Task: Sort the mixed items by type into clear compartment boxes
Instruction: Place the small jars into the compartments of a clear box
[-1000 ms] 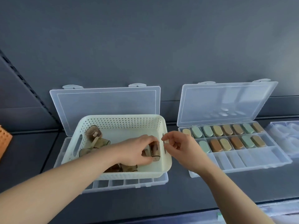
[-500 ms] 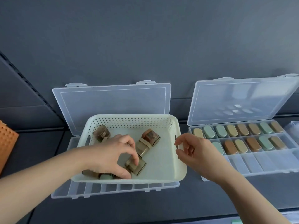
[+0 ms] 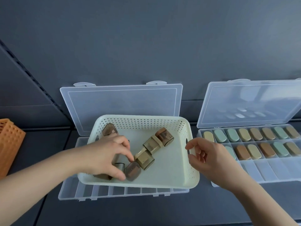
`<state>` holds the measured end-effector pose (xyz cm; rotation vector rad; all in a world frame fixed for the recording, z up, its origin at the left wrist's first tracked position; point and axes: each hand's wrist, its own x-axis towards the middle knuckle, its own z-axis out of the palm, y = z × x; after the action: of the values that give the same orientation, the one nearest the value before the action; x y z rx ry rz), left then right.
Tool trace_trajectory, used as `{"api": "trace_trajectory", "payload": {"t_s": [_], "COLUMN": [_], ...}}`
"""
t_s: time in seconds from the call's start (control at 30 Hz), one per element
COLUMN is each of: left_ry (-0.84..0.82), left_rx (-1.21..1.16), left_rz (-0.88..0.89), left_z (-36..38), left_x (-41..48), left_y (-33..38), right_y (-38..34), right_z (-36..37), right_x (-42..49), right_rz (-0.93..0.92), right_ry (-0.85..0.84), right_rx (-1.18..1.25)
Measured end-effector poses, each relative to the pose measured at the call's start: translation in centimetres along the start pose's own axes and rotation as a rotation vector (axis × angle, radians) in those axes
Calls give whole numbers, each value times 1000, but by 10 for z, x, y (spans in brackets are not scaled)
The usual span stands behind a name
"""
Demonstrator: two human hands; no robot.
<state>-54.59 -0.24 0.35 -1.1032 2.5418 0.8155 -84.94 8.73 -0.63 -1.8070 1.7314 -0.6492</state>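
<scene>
The cream basket (image 3: 193, 175) sits on top of the left box (image 3: 123, 192), a clear compartment case whose lid (image 3: 122, 105) stands open against the grey wall. Only the box's near row of cells and its left edge show past the basket.

The left hand (image 3: 101, 154) reaches down into the near-left part of the basket. Its grip is clamped on a dark brown piece (image 3: 132, 171), with the thumb below and the forefinger curled over from above. A grey-topped piece (image 3: 119, 166) lies partly under the same fingers.

Four loose pieces also lie in the basket:
- an olive piece (image 3: 144, 159) just beside the brown one
- a second olive piece (image 3: 150, 145), touching a reddish-brown piece (image 3: 164, 137), towards the far right
- another brown piece (image 3: 110, 130) at the far-left corner, half hidden by the hand

The right hand (image 3: 210, 159) hangs at the basket's right rim and holds nothing. Its grip is apart, the fingers loosely curled. Whether the fingertips touch the rim cannot be told.

The right box (image 3: 268, 170) lies open on the worktop (image 3: 130, 212), well apart from the left one. Oval pieces (image 3: 244, 134) in cream, green, tan and brown sit one to a cell in its two far rows.

An orange basket (image 3: 9, 144) shows at the left edge
</scene>
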Motion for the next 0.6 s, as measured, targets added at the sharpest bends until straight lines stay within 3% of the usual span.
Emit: {"api": "trace_trajectory", "payload": {"t_s": [0.2,0.37,0.47,0.6], "left_ry": [203,68,118,164], "left_rx": [-51,10,133,121], "left_rz": [-44,-55,-33,-60], "left_z": [-7,-10,5,9], "left_x": [3,-13,-2,4], "left_y": [-7,-12,-8,-10], "right_y": [-1,-2,-3,-2], "right_z": [0,1,1,2], "right_x": [-1,-1,-1,-1], "right_rz": [12,26,29,34], "right_ry": [12,18,19,30], "right_rx": [1,18,26,15]}}
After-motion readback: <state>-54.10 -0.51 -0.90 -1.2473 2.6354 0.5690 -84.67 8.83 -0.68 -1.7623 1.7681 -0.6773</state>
